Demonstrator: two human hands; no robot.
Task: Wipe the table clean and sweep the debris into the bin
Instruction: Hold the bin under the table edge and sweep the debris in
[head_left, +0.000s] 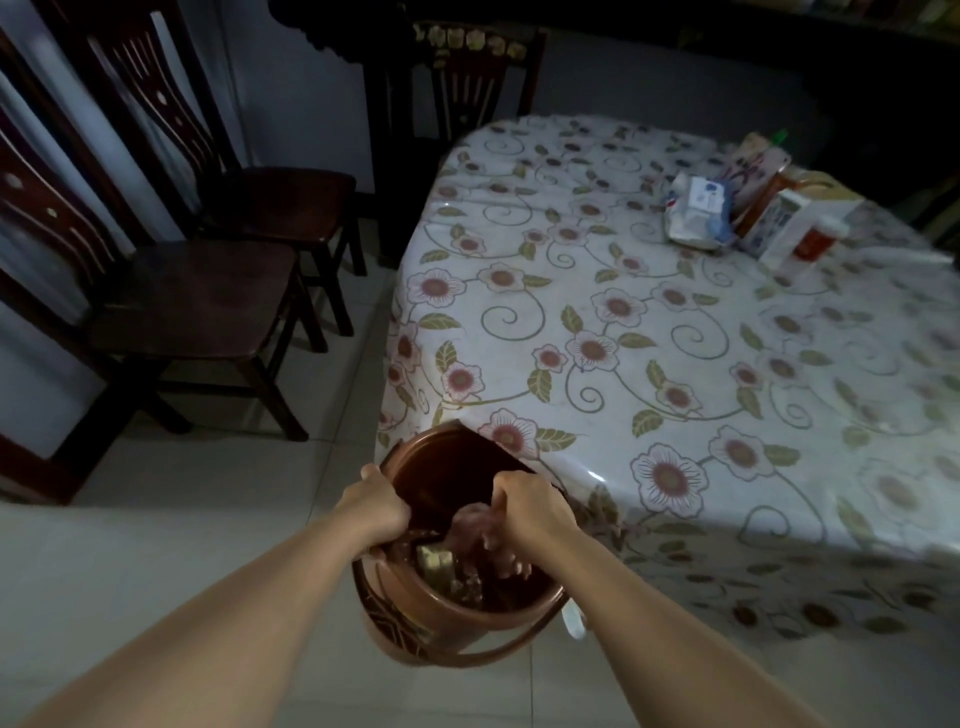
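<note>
Dim light falls over a tiled floor and a table draped in a glossy cloth printed with flowers and curling stems. At its near left corner, tucked partly under the overhang, a brown bin is held up against the table edge, its loop handle hanging down below. Inside sit a yellowish block and other scraps too dark to name.

The left hand grips the bin's near-left rim, fingers curled over the lip and the forearm reaching straight in from the lower left. The right hand hangs over the bin's mouth with its knuckles up, fingers closed round a pinkish cloth that bunches and dangles below the palm — the lower folds are blurred.

By the look of it, this is the dumping step: the cloth is over the bin, so debris gathered at the corner is likely being shaken or dropped in. The next move probably calls for a steady bin and a release or shake kept inside the rim, so nothing lands on the floor.

Farther off, near the table's right side, lies a cluster of packets and cartons. Dark wooden chairs stand apart from the table on the left.
</note>
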